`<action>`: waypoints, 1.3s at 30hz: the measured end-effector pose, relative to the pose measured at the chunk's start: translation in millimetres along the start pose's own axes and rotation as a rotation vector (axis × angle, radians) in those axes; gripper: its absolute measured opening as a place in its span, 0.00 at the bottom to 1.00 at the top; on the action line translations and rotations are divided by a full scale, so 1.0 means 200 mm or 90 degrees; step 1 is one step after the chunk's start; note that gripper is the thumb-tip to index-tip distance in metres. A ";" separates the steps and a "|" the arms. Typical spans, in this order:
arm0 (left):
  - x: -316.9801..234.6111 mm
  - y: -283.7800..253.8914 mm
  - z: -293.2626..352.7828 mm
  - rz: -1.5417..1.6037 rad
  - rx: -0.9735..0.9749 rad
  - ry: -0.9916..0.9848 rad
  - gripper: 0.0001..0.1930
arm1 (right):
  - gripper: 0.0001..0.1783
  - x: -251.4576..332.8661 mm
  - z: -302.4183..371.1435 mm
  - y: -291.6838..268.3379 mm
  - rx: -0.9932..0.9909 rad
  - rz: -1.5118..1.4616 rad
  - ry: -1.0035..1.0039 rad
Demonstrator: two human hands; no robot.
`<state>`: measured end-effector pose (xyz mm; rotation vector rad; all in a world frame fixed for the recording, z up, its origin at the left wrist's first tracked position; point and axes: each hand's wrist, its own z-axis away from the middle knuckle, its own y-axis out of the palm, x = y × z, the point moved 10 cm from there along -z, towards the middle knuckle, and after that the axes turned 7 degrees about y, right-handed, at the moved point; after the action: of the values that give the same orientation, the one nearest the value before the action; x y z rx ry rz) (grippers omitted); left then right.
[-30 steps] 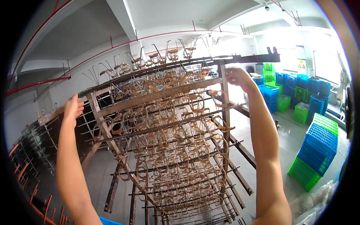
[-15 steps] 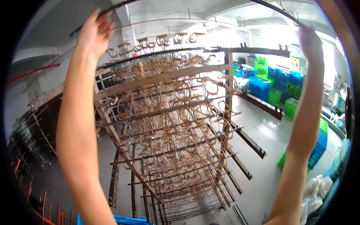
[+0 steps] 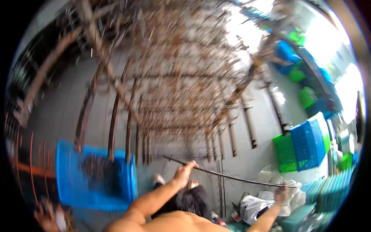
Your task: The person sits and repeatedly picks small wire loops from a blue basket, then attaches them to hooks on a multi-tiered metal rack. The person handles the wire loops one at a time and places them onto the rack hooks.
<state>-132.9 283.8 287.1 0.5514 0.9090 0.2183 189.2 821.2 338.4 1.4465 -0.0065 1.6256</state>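
A long thin dark rod point(image 3: 235, 178) spans between my two hands, low in front of my body. My left hand point(image 3: 185, 174) is closed around it near its left end, a short piece sticking out beyond. Farther right, my right hand point(image 3: 282, 193) grips the other end; motion blur softens its fingers. Beyond the rod stands a tall brown rack point(image 3: 110, 71) with dark arms jutting toward me on both sides. Many brownish hoop-like pieces point(image 3: 179, 77) hang across its rows, smeared by motion.
A blue crate point(image 3: 63, 174) with dark contents sits at lower left, beside upright orange rods point(image 3: 31, 170). Another person's hand point(image 3: 46, 218) appears at the lower left edge. Green and blue baskets point(image 3: 307, 145) stand right, with white plastic bags point(image 3: 253, 207) and teal stacked pieces point(image 3: 328, 189) nearer.
Both hands have come down from overhead to waist height, with the rod still held between them. My view has tilted down, bringing the floor, my feet and the blue crate into sight.
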 end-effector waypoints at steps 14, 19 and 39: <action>0.71 -2.24 -0.67 0.139 -0.492 0.200 0.08 | 0.08 -2.38 -1.04 0.36 -0.070 0.077 0.322; 0.75 -2.37 -0.81 0.165 -0.464 0.270 0.06 | 0.10 -2.53 -1.18 0.33 -0.080 0.051 0.237; 0.84 -2.37 -0.71 -0.070 -0.272 0.173 0.14 | 0.14 -2.64 -1.30 0.43 0.138 0.055 0.180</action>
<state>-168.1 3.4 -153.3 0.0754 1.1141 0.3828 -131.1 592.6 -106.4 1.3782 0.2785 1.9383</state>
